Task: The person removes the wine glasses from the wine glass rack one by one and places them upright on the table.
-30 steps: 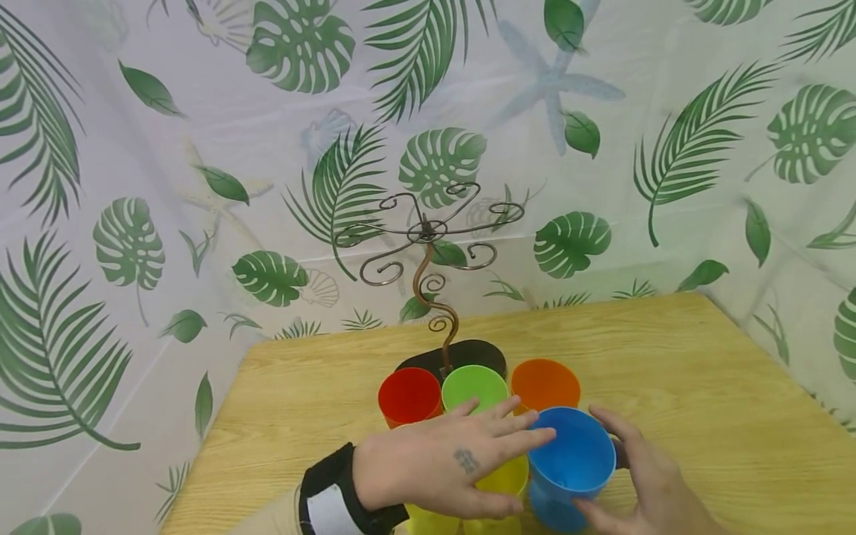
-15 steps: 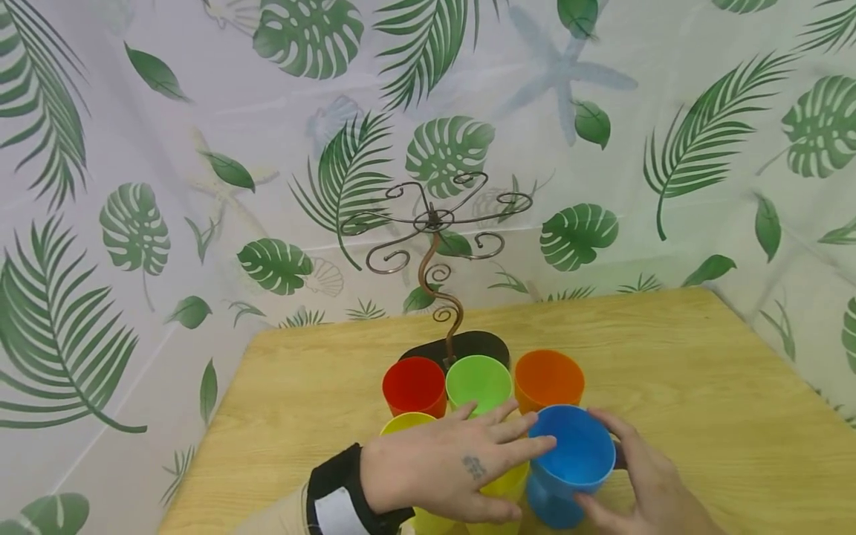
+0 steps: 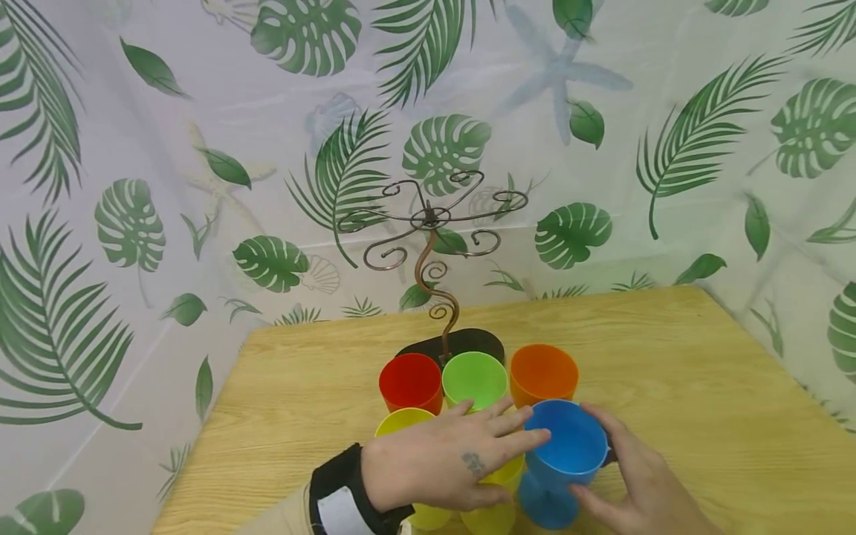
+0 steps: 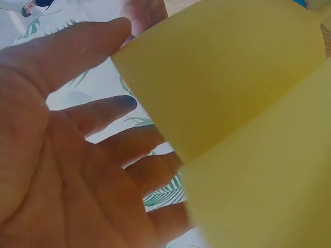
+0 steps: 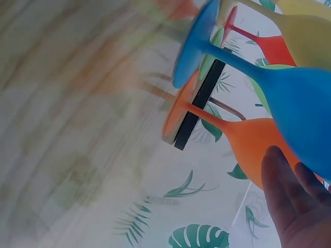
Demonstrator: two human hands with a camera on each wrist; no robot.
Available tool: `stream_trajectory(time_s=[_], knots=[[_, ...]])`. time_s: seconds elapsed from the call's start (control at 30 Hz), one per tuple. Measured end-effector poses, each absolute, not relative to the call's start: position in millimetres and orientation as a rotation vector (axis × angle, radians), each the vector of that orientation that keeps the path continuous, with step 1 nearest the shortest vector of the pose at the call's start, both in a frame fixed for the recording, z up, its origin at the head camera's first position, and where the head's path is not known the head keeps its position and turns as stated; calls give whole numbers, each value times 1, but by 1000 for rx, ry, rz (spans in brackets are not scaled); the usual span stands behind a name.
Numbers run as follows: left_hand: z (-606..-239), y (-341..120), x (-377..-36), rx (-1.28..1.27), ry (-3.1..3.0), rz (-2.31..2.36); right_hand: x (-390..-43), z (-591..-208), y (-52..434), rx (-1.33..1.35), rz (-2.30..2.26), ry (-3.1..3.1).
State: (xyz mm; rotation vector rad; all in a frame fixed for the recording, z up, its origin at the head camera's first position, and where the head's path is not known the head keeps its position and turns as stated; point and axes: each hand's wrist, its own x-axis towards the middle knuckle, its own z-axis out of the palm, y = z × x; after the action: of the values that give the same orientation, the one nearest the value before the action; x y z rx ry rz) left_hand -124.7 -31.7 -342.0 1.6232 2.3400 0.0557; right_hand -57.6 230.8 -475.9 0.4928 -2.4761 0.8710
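Observation:
A blue goblet [image 3: 565, 452] stands at the table's front, beside two yellow goblets [image 3: 403, 422]. My right hand [image 3: 635, 479] curls round the blue goblet's bowl, with the fingers behind it and the thumb in front. In the right wrist view the fingers [image 5: 289, 206] lie against the blue goblet [image 5: 297, 98]. My left hand [image 3: 461, 461] lies flat over the yellow goblets, its straight fingertips at the blue rim. The left wrist view shows the left hand's open palm [image 4: 62, 170] above a yellow goblet [image 4: 232, 88].
Red [image 3: 411, 380], green [image 3: 475, 377] and orange [image 3: 543, 371] goblets stand in a row behind. A bare wire hanging stand [image 3: 431, 223] on a dark base [image 3: 468, 342] stands behind them. The wooden table [image 3: 669, 357] is bordered by leaf-print curtains.
My right hand's fingers have drawn closer round the blue bowl, and its stem and foot now show. The left hand has barely moved.

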Motion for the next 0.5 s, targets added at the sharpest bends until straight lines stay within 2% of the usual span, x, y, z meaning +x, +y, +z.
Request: stream_trajectory(time_s=[0.5], knots=[[-342, -31, -124, 1635, 2357, 49, -56, -479, 240, 520, 836, -2459]])
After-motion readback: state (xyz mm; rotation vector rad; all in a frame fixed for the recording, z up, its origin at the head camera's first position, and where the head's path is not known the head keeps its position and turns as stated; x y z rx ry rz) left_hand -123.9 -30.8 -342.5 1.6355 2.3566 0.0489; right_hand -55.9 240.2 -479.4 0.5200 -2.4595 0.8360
